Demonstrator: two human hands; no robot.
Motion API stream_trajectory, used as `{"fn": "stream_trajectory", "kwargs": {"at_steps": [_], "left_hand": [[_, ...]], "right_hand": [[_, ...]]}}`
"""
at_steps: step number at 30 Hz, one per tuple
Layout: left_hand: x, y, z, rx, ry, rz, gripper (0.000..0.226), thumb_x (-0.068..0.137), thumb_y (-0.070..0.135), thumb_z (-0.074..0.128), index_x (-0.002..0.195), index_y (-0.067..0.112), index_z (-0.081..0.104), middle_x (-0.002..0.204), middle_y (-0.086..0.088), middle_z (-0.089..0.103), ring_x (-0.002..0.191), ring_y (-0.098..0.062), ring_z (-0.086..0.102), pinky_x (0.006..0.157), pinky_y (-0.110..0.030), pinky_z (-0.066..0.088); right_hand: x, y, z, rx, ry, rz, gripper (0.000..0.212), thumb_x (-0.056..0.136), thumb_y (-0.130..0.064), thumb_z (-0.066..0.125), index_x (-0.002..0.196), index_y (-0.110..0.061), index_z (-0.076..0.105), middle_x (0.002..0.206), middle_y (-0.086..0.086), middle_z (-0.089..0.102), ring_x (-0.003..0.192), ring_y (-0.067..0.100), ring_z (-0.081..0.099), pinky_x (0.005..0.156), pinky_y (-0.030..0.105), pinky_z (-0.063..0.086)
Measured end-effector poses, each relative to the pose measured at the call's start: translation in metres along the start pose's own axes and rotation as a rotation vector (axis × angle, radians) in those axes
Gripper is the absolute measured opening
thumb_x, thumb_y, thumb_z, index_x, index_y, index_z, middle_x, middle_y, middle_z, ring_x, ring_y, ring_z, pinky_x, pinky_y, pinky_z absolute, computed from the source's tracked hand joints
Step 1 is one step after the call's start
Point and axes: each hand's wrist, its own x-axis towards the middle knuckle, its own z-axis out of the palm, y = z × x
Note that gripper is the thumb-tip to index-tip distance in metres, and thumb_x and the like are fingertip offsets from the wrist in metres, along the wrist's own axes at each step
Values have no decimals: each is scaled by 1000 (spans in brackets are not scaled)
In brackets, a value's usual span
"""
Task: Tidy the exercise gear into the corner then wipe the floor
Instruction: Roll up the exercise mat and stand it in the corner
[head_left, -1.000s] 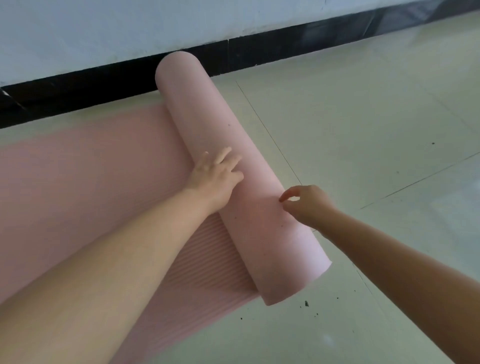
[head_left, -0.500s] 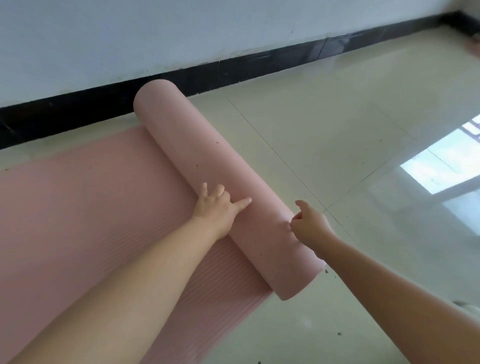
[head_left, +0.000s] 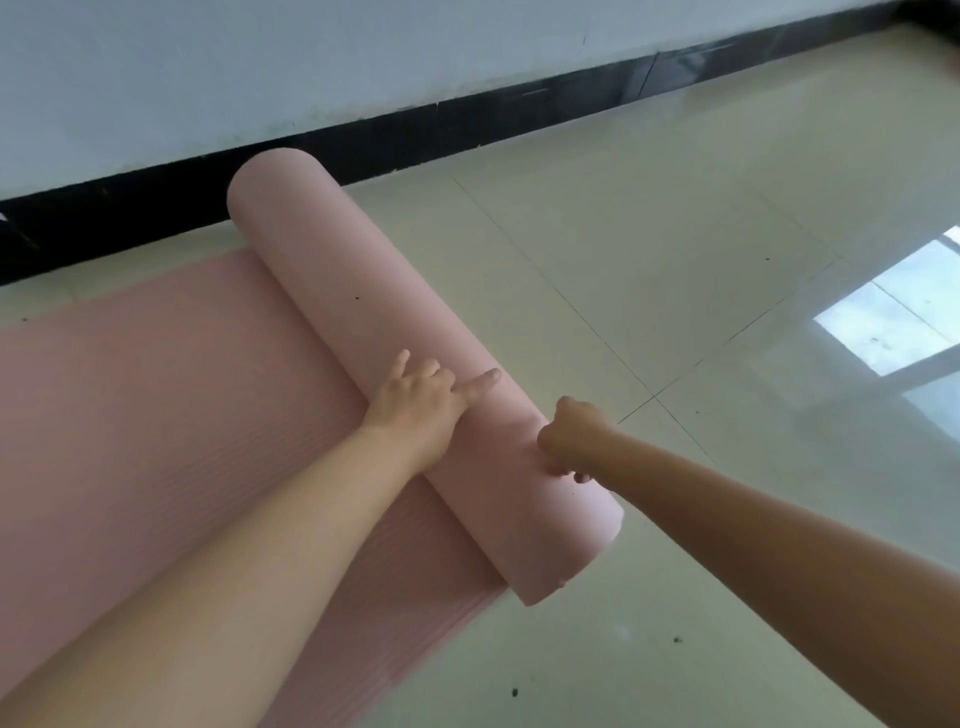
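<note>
Head view: pink exercise mat (head_left: 156, 415), half-rolled on the tiled floor (head_left: 675, 260) beside the black skirting (head_left: 415, 130). Left hand (head_left: 415, 405) presses the roll (head_left: 374, 338), fingers straight. Right hand (head_left: 571, 441), formerly loose beside it, now curls its grip onto the roll's near end.

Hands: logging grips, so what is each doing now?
Left hand: open, fingers pressing on the mat roll.
Right hand: fingers curled, gripping the roll.
</note>
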Motion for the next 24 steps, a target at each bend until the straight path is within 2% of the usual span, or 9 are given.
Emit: {"fn": "stream_trajectory", "kwargs": {"at_steps": [4,6,8,9,11,13,16,20,24], "left_hand": [[-15,1,3,-19,-7,-96,59,92,2,34,145,29,32,136,-10,39,135,-28,26,116,-42,15],[-22,0,4,3,8,-90,49,91,3,38,135,22,46,147,-9,30,141,-25,19,116,-40,17],[-32,-2,6,36,-21,-29,42,92,3,36,128,15,54,157,-5,19,148,-20,10,119,-41,13],[-36,-3,9,63,29,26,41,90,2,36,121,9,60,154,-8,30,147,-21,21,118,-42,19],[-42,-5,12,92,157,61,44,77,-1,34,102,3,69,121,-18,64,118,-27,61,102,-45,44],[-54,-4,8,93,59,-33,54,82,-1,33,132,9,53,124,-14,60,121,-24,57,111,-38,35],[-70,-4,13,112,-203,-160,72,93,2,31,151,34,3,135,-6,43,135,-22,32,119,-34,12],[-101,-1,10,133,-246,-270,62,96,5,30,149,35,18,140,-9,37,138,-24,24,118,-41,15],[-114,10,7,144,-301,-240,46,98,5,28,141,17,37,161,0,7,149,-19,0,119,-45,7]], "right_hand": [[10,6,13,-33,8,-73,32,89,-6,45,59,-10,33,63,1,34,52,12,32,45,20,25],[16,9,20,-37,0,-133,24,87,-9,45,63,-6,45,64,3,41,56,15,38,48,21,30],[14,10,27,4,28,-213,22,86,-10,45,86,-1,64,82,7,57,78,23,51,63,25,40],[11,10,31,40,14,-248,27,86,-10,45,99,-3,68,92,8,61,90,25,53,71,27,42],[-1,15,40,184,-83,-308,31,87,-7,45,105,-5,69,86,4,58,80,20,53,67,21,42],[-11,22,51,313,-168,-343,33,87,-2,42,107,-9,68,79,-1,51,64,14,45,56,20,37],[-18,27,65,374,-131,-397,38,87,1,40,118,-12,59,103,1,51,81,19,49,71,26,42],[-23,23,73,289,-88,-386,43,90,-8,43,133,-11,45,135,10,42,99,24,50,80,28,39],[-27,16,78,22,-163,-337,46,93,-20,43,136,-4,37,134,15,41,123,30,41,95,34,39]]}}
